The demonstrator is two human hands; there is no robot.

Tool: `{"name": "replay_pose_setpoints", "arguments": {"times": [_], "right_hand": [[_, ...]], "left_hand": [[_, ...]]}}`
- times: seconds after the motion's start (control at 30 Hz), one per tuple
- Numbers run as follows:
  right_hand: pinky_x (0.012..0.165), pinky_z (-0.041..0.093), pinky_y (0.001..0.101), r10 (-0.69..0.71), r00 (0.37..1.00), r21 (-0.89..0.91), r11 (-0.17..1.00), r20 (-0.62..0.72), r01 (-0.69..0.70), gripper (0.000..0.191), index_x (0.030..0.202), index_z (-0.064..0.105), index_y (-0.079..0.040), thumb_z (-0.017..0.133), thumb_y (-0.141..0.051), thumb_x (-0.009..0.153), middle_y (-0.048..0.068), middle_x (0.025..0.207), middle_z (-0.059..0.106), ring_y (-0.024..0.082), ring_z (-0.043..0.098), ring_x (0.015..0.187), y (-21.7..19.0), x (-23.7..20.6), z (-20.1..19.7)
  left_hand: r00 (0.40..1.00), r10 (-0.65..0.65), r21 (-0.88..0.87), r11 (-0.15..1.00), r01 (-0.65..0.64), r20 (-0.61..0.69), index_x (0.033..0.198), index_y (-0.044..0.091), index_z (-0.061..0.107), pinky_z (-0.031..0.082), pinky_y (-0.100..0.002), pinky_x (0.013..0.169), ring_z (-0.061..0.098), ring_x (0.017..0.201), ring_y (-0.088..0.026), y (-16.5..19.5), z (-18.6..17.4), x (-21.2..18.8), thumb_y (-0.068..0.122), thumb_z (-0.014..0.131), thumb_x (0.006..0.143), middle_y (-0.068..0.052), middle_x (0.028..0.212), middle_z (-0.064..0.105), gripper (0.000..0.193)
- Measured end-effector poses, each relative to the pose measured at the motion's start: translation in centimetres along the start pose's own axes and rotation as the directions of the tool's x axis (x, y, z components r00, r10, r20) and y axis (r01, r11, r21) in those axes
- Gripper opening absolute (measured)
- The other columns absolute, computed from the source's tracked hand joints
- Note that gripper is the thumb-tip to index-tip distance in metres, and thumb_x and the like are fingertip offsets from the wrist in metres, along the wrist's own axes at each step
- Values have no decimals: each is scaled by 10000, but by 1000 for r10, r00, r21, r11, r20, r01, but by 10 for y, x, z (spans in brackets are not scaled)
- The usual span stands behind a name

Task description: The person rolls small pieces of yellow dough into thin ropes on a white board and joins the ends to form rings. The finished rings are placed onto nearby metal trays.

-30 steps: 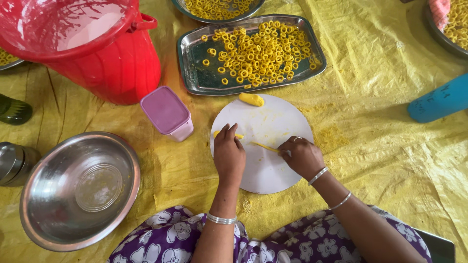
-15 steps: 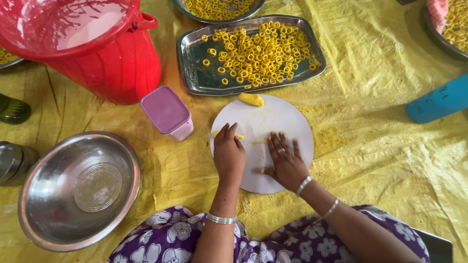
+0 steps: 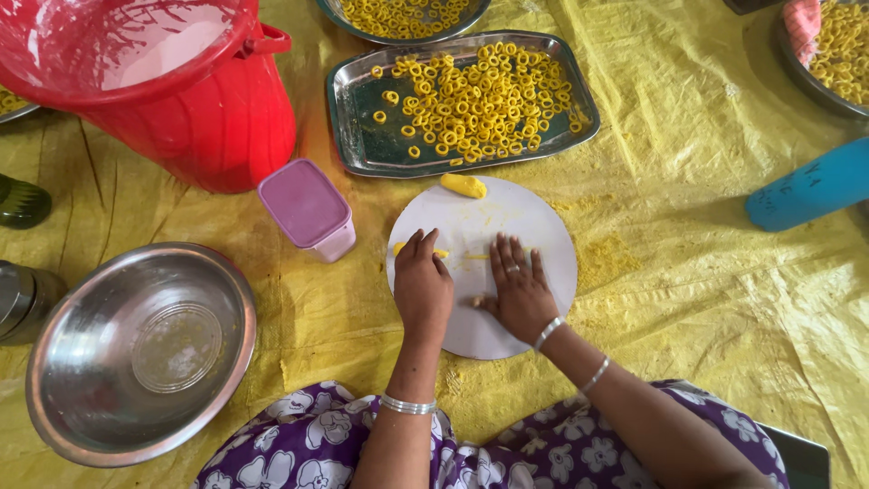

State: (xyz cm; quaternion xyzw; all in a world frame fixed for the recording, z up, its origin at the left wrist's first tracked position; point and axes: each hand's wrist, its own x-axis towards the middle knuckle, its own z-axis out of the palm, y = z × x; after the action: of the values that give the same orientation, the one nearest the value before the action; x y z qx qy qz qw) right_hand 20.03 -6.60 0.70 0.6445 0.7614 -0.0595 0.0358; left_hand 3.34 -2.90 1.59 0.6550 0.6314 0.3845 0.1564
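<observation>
White board (image 3: 534, 226): dough (image 3: 439, 254) under both hands

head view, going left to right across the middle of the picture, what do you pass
steel bowl → pink lidded box → left hand → right hand → blue bottle

left hand (image 3: 423, 285), right hand (image 3: 518, 292), yellow dough (image 3: 440, 254), round board (image 3: 534, 226)

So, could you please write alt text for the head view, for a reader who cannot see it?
Both hands, left hand and right hand, press flat on a thin yellow dough strip on a round white board over a yellow sheet. Beyond lie a tray of yellow dough rings, a red bucket, a pink box and a steel bowl.
</observation>
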Motion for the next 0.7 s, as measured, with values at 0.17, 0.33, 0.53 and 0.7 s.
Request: {"name": "replay_pose_setpoints", "arguments": {"times": [0.17, 0.33, 0.53, 0.7], "right_hand": [[1223, 54, 516, 14, 995, -16, 1000, 95, -12, 1058, 1574, 83, 38, 465, -694, 912, 215, 1670, 75, 350, 32, 1548, -11, -11, 3], [1230, 26, 524, 35, 987, -1, 999, 154, -35, 1071, 1575, 74, 52, 439, -709, 917, 229, 1672, 57, 337, 0, 1551, -15, -43, -1], [1207, -19, 577, 131, 983, -38, 991, 125, -127, 1051, 1579, 74, 28, 459, -687, 912, 177, 1683, 51, 306, -20, 1548, -1, -22, -3], [1206, -30, 659, 146, 988, -29, 989, 50, -145, 1007, 1605, 98, -43, 457, -687, 920, 140, 1703, 64, 310, 1, 1580, -1, -11, -7]], "left_hand": [[1000, 18, 6, 1000, -18, -18, 1258, 56, 673, 487, -451, 1017, 595, 1213, -368, -2, -1, 2, 14, 594, 904, -182, 1343, 638, 365], [1000, -13, -21, 1000, 13, 3, 1260, 64, 673, 491, -441, 1010, 594, 1224, -363, -1, -1, 0, 20, 589, 919, -176, 1354, 636, 354], [1000, 5, 4, 1000, -5, 1, 1266, 59, 672, 489, -447, 1022, 593, 1220, -363, -1, -2, 1, 15, 594, 912, -177, 1358, 634, 365], [1000, -13, -4, 1000, 13, 5, 1265, 59, 669, 481, -454, 1017, 586, 1227, -366, -1, 0, 2, 17, 596, 900, -178, 1352, 633, 374]]}}
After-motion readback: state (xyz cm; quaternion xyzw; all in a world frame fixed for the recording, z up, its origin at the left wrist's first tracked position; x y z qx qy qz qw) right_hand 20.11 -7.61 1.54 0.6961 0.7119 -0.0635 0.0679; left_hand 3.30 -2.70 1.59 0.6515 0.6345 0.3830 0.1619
